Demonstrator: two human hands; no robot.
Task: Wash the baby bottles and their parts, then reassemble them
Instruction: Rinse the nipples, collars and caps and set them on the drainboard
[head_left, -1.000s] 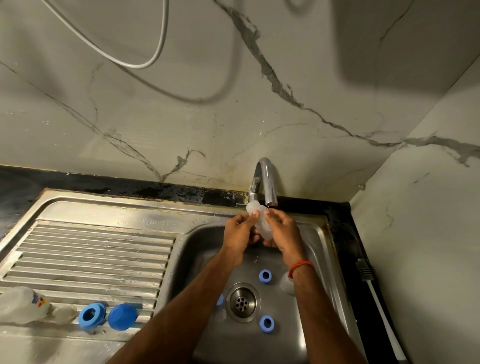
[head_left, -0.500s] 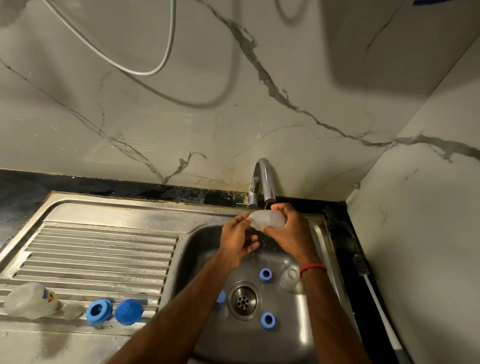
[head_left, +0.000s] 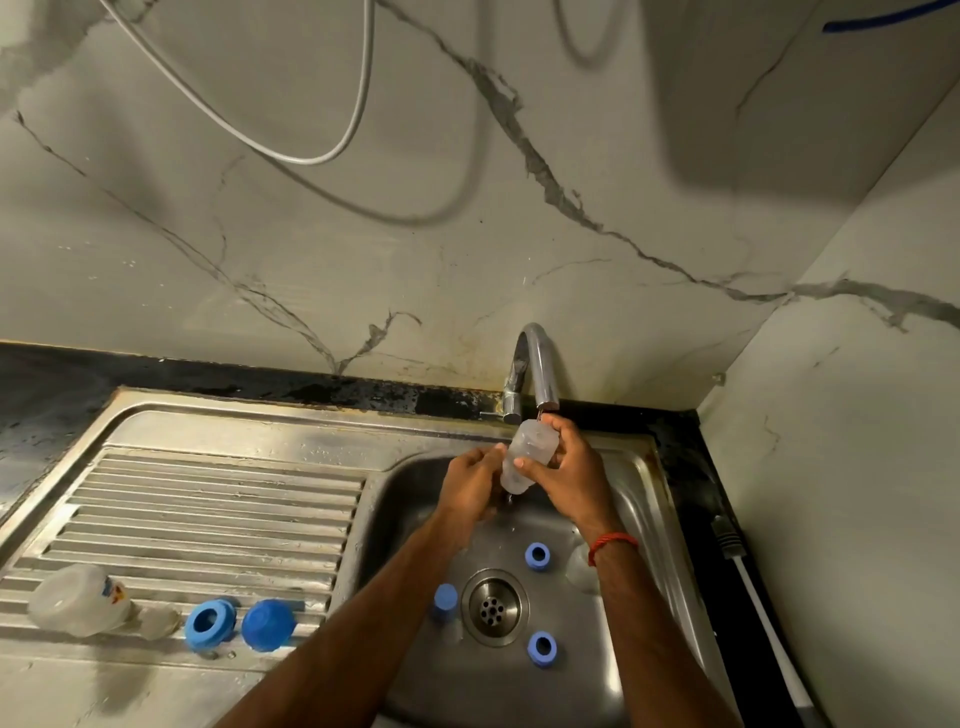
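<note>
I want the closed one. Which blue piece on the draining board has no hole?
The blue cap on the right; the blue ring beside it has a hole.

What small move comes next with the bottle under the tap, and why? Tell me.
Probably tip the bottle to drain it into the sink: the right hand grips it tilted below the tap spout, the left hand holds its lower end, and water drips there.
</note>
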